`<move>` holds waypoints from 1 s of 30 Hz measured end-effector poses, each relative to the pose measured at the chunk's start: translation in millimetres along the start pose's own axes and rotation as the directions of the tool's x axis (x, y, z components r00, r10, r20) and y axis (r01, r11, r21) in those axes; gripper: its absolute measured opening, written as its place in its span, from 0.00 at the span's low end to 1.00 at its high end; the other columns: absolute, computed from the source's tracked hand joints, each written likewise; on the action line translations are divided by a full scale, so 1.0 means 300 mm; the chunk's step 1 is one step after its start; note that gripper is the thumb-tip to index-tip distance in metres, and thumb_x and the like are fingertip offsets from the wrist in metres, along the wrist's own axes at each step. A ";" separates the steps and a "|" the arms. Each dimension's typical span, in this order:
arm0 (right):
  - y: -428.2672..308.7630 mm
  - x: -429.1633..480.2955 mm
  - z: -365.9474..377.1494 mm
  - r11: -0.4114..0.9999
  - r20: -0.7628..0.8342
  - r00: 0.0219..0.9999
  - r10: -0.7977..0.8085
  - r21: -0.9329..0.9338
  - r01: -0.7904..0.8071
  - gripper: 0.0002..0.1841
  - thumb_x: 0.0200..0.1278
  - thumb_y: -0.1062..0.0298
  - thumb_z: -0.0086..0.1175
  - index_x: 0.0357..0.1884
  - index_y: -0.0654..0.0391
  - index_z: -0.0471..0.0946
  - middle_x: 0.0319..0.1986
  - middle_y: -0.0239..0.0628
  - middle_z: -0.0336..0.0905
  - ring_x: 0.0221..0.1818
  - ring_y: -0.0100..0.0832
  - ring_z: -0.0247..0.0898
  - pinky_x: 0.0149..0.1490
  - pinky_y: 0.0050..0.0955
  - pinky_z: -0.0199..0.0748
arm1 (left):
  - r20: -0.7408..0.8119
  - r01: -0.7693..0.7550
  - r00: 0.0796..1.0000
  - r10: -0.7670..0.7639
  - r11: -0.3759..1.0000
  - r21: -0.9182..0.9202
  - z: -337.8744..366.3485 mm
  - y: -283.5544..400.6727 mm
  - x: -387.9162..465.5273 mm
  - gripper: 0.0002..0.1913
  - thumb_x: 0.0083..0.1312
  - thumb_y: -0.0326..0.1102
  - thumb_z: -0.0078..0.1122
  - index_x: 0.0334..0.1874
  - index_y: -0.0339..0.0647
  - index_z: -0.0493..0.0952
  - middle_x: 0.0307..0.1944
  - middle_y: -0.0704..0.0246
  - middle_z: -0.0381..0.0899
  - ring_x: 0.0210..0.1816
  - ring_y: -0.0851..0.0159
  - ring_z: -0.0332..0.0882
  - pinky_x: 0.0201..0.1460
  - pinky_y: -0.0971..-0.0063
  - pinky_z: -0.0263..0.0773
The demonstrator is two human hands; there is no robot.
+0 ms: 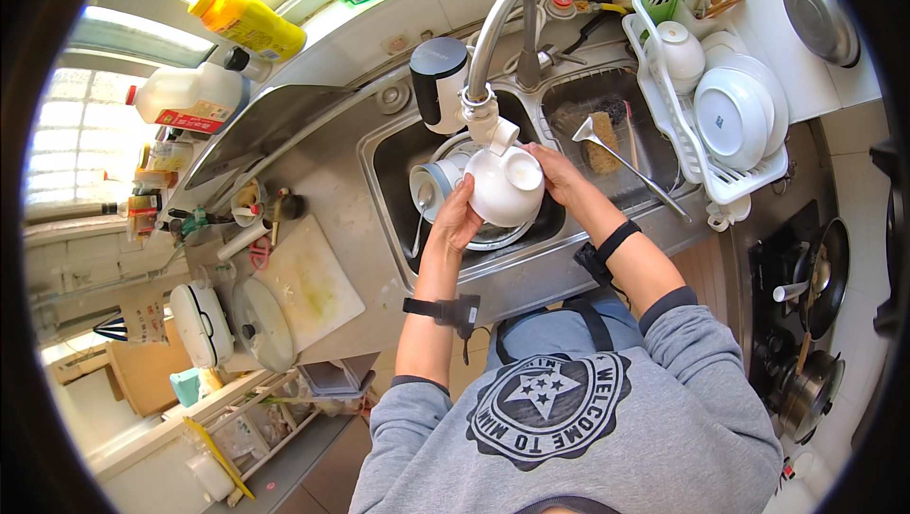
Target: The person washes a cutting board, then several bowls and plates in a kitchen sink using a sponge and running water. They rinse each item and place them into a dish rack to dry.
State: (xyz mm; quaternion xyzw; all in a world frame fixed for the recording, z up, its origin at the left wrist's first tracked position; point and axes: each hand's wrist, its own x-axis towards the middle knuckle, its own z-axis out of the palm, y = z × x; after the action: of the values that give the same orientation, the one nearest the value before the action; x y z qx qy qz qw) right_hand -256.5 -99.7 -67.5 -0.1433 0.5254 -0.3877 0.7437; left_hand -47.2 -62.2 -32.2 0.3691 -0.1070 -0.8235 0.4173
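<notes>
Both hands hold a white bowl [506, 190] with its foot turned up, over the left basin of a steel double sink. My left hand [455, 217] grips the bowl's left rim, and my right hand [558, 174] its upper right side. The spout of the faucet [490, 119] is just above the bowl; whether water runs cannot be told. Below and to the left, a blue-grey-rimmed bowl [428, 183] with a metal spoon [420, 219] in it lies among other dishes in the basin, partly hidden by the hands and the white bowl.
The right basin holds a sponge [602, 143], and a long-handled metal utensil [640, 172] lies across it. A white dish rack [739, 190] with bowls and plates stands at its right. A black-and-white dispenser [439, 84] is behind the left basin. A cutting board [313, 286] lies left, pans at far right.
</notes>
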 end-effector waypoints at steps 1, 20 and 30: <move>-0.006 -0.006 0.006 0.994 -0.061 0.996 -0.062 -0.095 0.056 0.14 0.72 0.59 0.48 0.52 0.55 0.77 0.44 0.31 0.79 0.48 0.26 0.73 0.56 0.30 0.68 | -0.082 -0.029 0.996 0.026 0.999 -0.038 -0.005 -0.006 -0.006 0.22 0.72 0.45 0.50 0.63 0.40 0.68 0.58 0.66 0.76 0.59 0.62 0.74 0.64 0.63 0.69; -0.007 -0.233 0.178 0.111 0.529 0.543 -0.653 -0.642 0.759 0.27 0.51 0.81 0.54 0.58 0.55 0.71 0.50 0.45 0.72 0.55 0.48 0.65 0.61 0.40 0.63 | -0.353 -0.280 0.904 0.242 0.958 -0.060 -0.038 -0.005 0.116 0.33 0.71 0.63 0.33 0.65 0.44 0.66 0.63 0.67 0.71 0.64 0.62 0.67 0.69 0.63 0.61; -0.002 -0.214 0.169 -0.156 0.546 0.388 -0.742 -0.705 0.692 0.24 0.50 0.80 0.52 0.53 0.56 0.74 0.52 0.49 0.73 0.59 0.50 0.65 0.65 0.45 0.59 | -0.415 -0.313 0.866 0.277 0.949 -0.020 -0.062 -0.015 0.125 0.31 0.74 0.60 0.30 0.67 0.43 0.63 0.65 0.66 0.68 0.65 0.59 0.66 0.69 0.58 0.61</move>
State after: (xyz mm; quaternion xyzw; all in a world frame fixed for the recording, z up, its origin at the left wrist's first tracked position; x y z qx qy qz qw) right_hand -220.9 -63.2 -3.4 -0.7623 0.4823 -0.3916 0.1812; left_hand -51.3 -85.7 -66.9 0.4933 -0.0371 -0.6587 0.5669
